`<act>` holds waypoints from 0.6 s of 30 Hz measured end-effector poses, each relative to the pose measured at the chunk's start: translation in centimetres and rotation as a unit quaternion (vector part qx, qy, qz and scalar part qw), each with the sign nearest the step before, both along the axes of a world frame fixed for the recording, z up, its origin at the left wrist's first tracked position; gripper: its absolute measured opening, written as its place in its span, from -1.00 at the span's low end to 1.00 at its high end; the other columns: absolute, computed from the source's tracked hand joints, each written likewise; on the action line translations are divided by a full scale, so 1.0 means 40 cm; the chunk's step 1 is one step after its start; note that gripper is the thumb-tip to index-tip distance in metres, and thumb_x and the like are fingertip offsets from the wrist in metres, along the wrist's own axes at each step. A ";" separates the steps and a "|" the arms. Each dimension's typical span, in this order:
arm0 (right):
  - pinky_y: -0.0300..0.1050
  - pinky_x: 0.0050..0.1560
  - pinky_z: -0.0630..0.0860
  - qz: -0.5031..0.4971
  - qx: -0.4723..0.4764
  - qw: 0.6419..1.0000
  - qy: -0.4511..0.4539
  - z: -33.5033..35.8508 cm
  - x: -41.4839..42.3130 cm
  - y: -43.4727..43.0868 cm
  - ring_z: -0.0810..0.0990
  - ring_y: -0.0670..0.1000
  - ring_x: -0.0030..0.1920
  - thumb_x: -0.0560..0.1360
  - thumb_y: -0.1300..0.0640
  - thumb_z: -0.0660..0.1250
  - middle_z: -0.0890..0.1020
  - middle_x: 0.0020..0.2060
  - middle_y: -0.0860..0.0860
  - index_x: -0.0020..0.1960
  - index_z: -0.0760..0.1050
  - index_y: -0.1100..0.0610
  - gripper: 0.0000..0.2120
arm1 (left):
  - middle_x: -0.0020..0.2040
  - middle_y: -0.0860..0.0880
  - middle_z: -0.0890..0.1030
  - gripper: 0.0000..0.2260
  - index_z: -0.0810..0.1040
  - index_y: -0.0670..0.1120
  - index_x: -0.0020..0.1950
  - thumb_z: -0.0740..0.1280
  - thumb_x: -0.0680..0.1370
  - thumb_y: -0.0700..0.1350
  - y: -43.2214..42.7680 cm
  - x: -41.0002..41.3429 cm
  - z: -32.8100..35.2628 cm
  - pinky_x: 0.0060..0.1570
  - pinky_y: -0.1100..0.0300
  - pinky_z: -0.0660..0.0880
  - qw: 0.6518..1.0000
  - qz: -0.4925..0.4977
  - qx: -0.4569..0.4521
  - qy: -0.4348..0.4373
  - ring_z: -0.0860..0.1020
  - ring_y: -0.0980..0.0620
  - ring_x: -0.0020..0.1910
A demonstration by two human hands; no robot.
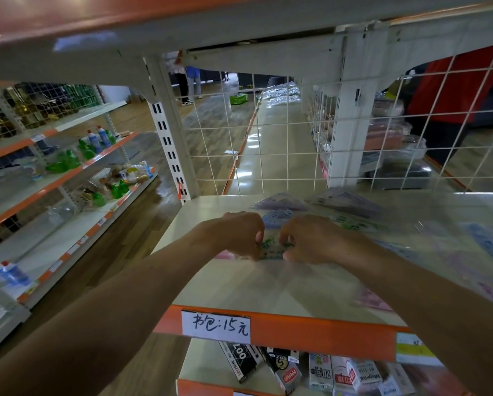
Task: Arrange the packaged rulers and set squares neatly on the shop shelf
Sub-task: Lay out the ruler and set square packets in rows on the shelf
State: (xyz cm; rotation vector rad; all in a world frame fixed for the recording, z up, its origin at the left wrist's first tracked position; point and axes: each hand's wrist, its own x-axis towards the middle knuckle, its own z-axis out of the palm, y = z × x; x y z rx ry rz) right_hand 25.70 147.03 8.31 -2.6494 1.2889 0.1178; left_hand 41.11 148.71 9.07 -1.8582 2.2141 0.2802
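At 6 o'clock, nearest the viewer, a handwritten price label (216, 326) is fixed to the orange front edge of the shelf (225, 284). Above it, the left hand (239, 234) and right hand (311, 238) meet with fingers curled. Each pinches the near end of a green-printed packet (271, 248) lying flat on the shelf. The packet is probably light, its clear film slippery and limp over stiff plastic contents. Grip it at the edges, through the film onto the rigid part, never by loose film alone. More clear packets (468, 252) overlap untidily from 3 to 4 o'clock of the hands. Purple set-square packs (345, 202) lie at 1 o'clock, just before the wire mesh back (268, 144).
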 end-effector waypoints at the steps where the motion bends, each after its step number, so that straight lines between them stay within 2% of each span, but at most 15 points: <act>1: -0.18 -0.05 0.41 0.001 0.014 1.000 0.002 0.009 -0.005 -0.006 0.53 -0.02 0.07 0.49 0.01 0.31 0.58 0.10 -0.04 0.17 0.56 0.05 -0.71 | 0.13 -0.05 0.56 -0.66 0.59 -0.07 0.19 0.42 0.46 0.02 -0.001 0.002 0.006 0.00 0.22 0.39 1.000 0.002 0.006 0.000 0.50 0.00 0.06; 3: -0.20 -0.04 0.35 -0.029 0.035 0.998 -0.035 0.043 -0.027 -0.032 0.51 -0.02 0.08 0.51 0.01 0.30 0.56 0.13 -0.05 0.21 0.53 0.01 -0.72 | 0.19 -0.03 0.53 -0.63 0.54 -0.08 0.24 0.40 0.48 0.02 -0.013 0.014 0.037 0.09 0.21 0.39 0.999 0.023 0.006 0.027 0.49 0.03 0.07; 5: -0.17 0.03 0.42 -0.075 0.037 0.991 -0.103 0.076 -0.053 -0.074 0.53 0.02 0.10 0.52 0.08 0.30 0.58 0.14 0.01 0.20 0.55 0.05 -0.74 | 0.22 -0.05 0.52 -0.65 0.52 -0.12 0.27 0.35 0.53 -0.01 -0.036 0.026 0.074 0.15 0.19 0.38 0.996 0.049 -0.021 0.066 0.50 -0.01 0.15; 7: -0.13 0.10 0.46 -0.110 0.045 0.984 -0.129 0.090 -0.064 -0.106 0.55 0.05 0.11 0.53 0.13 0.30 0.59 0.15 0.04 0.19 0.56 0.09 -0.75 | 0.21 -0.12 0.56 -0.68 0.55 -0.20 0.24 0.30 0.57 -0.05 -0.068 0.027 0.089 0.12 0.22 0.39 0.993 0.067 -0.048 0.085 0.52 -0.04 0.17; 8: -0.14 0.07 0.48 -0.125 0.049 0.983 -0.125 0.086 -0.060 -0.118 0.56 0.06 0.10 0.53 0.14 0.30 0.61 0.12 0.06 0.17 0.57 0.11 -0.76 | 0.18 -0.16 0.58 -0.69 0.57 -0.24 0.21 0.30 0.57 -0.07 -0.085 0.021 0.086 0.05 0.22 0.42 0.991 0.074 -0.058 0.092 0.54 -0.05 0.13; 10: -0.19 -0.15 0.47 -0.146 0.050 0.983 -0.098 0.067 -0.037 -0.133 0.57 0.07 -0.02 0.52 0.10 0.29 0.62 -0.04 0.08 0.01 0.57 0.19 -0.82 | 0.07 -0.21 0.61 -0.69 0.58 -0.30 0.16 0.30 0.56 -0.09 -0.115 0.000 0.065 -0.22 0.26 0.43 0.989 0.088 -0.052 0.103 0.54 -0.04 -0.04; 11: -0.21 -0.26 0.41 -0.157 0.051 0.983 -0.082 0.056 -0.022 -0.136 0.54 0.07 -0.08 0.51 0.07 0.30 0.57 -0.15 0.06 -0.09 0.52 0.19 -0.82 | 0.01 -0.21 0.60 -0.67 0.58 -0.31 0.15 0.30 0.55 -0.08 -0.127 -0.011 0.052 -0.30 0.27 0.38 0.990 0.091 -0.042 0.096 0.51 -0.02 -0.09; 12: -0.20 -0.29 0.36 -0.165 0.053 0.982 -0.070 0.044 -0.009 -0.140 0.51 0.08 -0.09 0.50 0.03 0.32 0.55 -0.17 0.07 -0.08 0.49 0.18 -0.80 | -0.02 -0.19 0.57 -0.65 0.57 -0.31 0.16 0.32 0.53 -0.06 -0.135 -0.021 0.042 -0.31 0.27 0.35 0.991 0.092 -0.034 0.086 0.50 -0.01 -0.10; 13: -0.19 -0.24 0.35 -0.165 0.054 0.983 -0.061 0.032 0.002 -0.145 0.52 0.11 -0.06 0.49 0.00 0.34 0.55 -0.12 0.09 0.00 0.49 0.19 -0.75 | 0.01 -0.17 0.55 -0.62 0.54 -0.28 0.19 0.36 0.51 -0.04 -0.141 -0.029 0.032 -0.27 0.26 0.35 0.992 0.095 -0.026 0.081 0.52 -0.03 -0.06; 15: -0.14 -0.10 0.40 -0.164 0.049 0.984 -0.044 0.012 0.017 -0.155 0.56 0.15 0.09 0.46 -0.03 0.38 0.57 0.11 0.16 0.20 0.45 0.22 -0.56 | 0.13 -0.14 0.53 -0.53 0.49 -0.23 0.26 0.44 0.44 -0.02 -0.148 -0.042 0.019 -0.15 0.24 0.36 0.992 0.103 -0.008 0.072 0.53 -0.07 0.06; 18: -0.06 0.07 0.46 -0.171 0.051 0.983 -0.043 0.000 0.024 -0.165 0.53 0.16 0.19 0.41 -0.04 0.44 0.53 0.22 0.16 0.29 0.39 0.21 -0.44 | 0.12 -0.16 0.55 -0.51 0.49 -0.24 0.21 0.49 0.39 -0.03 -0.157 -0.054 0.008 -0.12 0.19 0.38 0.994 0.099 0.000 0.047 0.53 -0.09 0.02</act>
